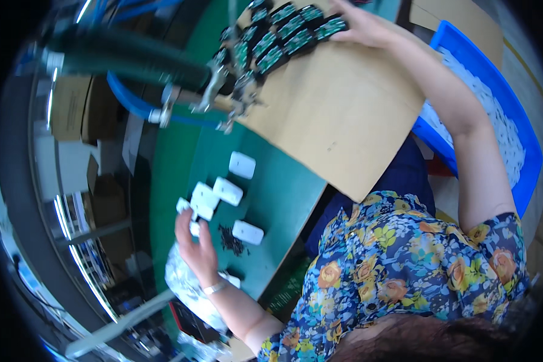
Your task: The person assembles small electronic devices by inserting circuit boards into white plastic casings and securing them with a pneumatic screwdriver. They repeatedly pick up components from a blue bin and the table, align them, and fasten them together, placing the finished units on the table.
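White rounded boxes [228,191] lie scattered on the green tabletop [277,187]; over there, black-cased green circuit boards [299,41] crowd the cardboard [338,114].

Cardboard [338,114], right of the casings [228,190], seemingly bears circuit boards [300,41].

The white cases [228,191] look smooth plastic, the broad sheet [338,114] matt cardboard.

A floral shirt [398,259] is worn — plus a wristband [213,289] (metal, perhaps).
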Action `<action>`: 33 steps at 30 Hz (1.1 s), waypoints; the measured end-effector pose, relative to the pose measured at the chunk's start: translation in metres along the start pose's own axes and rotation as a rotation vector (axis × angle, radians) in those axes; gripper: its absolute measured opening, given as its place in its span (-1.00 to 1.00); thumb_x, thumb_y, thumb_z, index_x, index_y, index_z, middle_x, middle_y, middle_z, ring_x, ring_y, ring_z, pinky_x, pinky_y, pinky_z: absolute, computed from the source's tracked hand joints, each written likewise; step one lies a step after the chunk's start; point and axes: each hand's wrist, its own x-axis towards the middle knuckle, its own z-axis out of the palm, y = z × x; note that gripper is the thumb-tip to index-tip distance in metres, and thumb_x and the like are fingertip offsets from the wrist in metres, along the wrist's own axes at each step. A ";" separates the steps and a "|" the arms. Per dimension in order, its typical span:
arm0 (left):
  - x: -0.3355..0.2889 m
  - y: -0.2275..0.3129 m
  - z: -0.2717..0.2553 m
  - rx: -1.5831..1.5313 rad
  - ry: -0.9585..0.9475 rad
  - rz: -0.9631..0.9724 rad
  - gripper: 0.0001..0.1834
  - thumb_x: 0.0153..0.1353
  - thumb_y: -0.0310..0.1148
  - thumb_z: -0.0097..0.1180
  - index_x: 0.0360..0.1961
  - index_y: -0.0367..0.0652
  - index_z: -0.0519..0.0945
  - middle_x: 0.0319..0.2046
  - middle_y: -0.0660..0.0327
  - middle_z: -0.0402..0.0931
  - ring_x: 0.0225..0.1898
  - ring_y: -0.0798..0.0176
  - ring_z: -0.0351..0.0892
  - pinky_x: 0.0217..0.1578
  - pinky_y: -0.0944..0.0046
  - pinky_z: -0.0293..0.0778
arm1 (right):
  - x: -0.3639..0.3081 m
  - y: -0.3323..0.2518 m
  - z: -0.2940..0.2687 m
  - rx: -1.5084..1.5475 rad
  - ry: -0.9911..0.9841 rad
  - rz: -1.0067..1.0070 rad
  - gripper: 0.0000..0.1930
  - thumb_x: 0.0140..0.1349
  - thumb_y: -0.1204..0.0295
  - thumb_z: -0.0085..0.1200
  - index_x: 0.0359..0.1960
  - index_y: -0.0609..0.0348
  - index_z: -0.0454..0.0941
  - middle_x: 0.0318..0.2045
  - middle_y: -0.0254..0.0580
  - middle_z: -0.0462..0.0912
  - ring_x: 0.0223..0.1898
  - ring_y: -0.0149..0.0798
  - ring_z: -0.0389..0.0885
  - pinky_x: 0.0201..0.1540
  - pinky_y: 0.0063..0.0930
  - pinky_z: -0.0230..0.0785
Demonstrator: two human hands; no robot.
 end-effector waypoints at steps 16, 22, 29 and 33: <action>-0.037 0.210 0.188 -1.439 -1.819 -0.790 -0.37 0.28 0.10 -0.41 0.12 -0.24 0.19 -0.16 0.00 0.44 -0.26 0.14 0.56 -0.30 0.27 0.53 | -0.286 -0.075 0.030 0.314 0.068 -0.199 -0.26 -0.21 0.30 0.32 0.05 0.28 0.26 -0.24 -0.14 0.53 -0.20 -0.06 0.46 -0.14 -0.25 0.29; -0.031 0.183 0.201 -1.475 -1.939 -0.859 -0.37 0.26 -0.13 -0.13 0.26 -0.16 0.00 -0.14 0.06 0.43 -0.21 0.12 0.52 -0.21 0.21 0.47 | -0.310 -0.059 0.053 0.332 0.170 0.141 -0.32 -0.22 0.32 0.31 0.02 0.22 0.35 -0.16 -0.17 0.52 -0.06 -0.13 0.42 0.02 -0.32 0.23; -0.041 0.167 0.207 -1.401 -1.777 -0.921 -0.31 0.19 -0.10 -0.03 0.22 -0.23 0.04 -0.16 0.03 0.43 -0.22 0.13 0.54 -0.20 0.23 0.49 | -0.357 0.090 0.061 -0.219 0.133 0.700 -0.78 -0.05 0.41 0.13 -0.30 0.10 0.53 -0.40 -0.21 0.51 -0.24 -0.15 0.46 -0.17 -0.32 0.30; -0.041 0.167 0.204 -1.431 -1.777 -0.812 -0.38 0.26 -0.14 -0.12 0.22 -0.24 0.05 -0.11 0.10 0.41 -0.16 0.21 0.52 -0.13 0.31 0.46 | -0.349 0.095 0.069 -0.160 -0.073 0.767 -0.83 -0.08 0.42 0.15 -0.39 0.11 0.53 -0.42 -0.20 0.49 -0.28 -0.13 0.49 -0.23 -0.29 0.32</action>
